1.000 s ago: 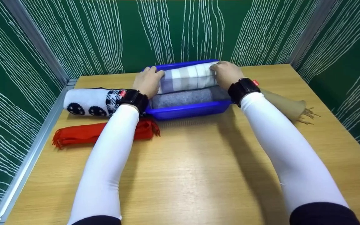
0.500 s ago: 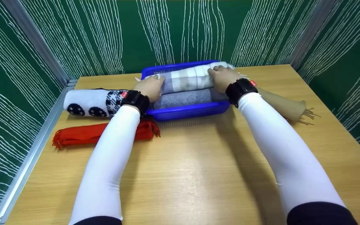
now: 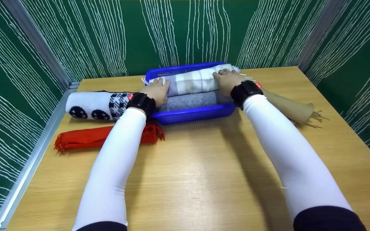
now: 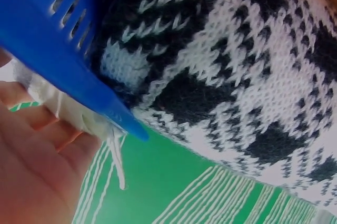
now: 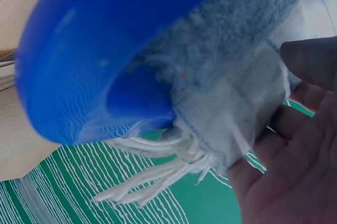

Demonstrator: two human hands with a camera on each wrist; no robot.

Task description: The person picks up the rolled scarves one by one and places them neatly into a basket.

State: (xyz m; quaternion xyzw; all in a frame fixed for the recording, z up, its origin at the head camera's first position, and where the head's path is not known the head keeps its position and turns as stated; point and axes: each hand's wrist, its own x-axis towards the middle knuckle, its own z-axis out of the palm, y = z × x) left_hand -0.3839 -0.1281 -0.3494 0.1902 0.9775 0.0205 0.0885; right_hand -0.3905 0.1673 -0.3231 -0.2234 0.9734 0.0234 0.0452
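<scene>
On the left, the black-and-white scarf [image 3: 90, 105] and, nearer, the red scarf [image 3: 85, 139] lay unmoved. The left hand [image 3: 156, 92], fingers loosely extended, rested on the plaid scarf's [image 3: 191, 82] left end. No longer gripped at both ends, this scarf lay in the blue basket [image 3: 198, 113], beyond the grey scarf [image 3: 191, 100], its fringes now showing. The right hand [image 3: 229, 82], slightly nearer than before, touched its right part with relaxed fingers. Rightmost, the tan scarf [image 3: 289, 106] had stayed put.

Plaid scarf [image 3: 198, 80] slightly lower, upper centre of frame.
Left hand [image 3: 156, 92] shifted down and rightward, right hand [image 3: 228, 82] down and leftward; white fringe [image 5: 188, 150] now emerges beyond both.
</scene>
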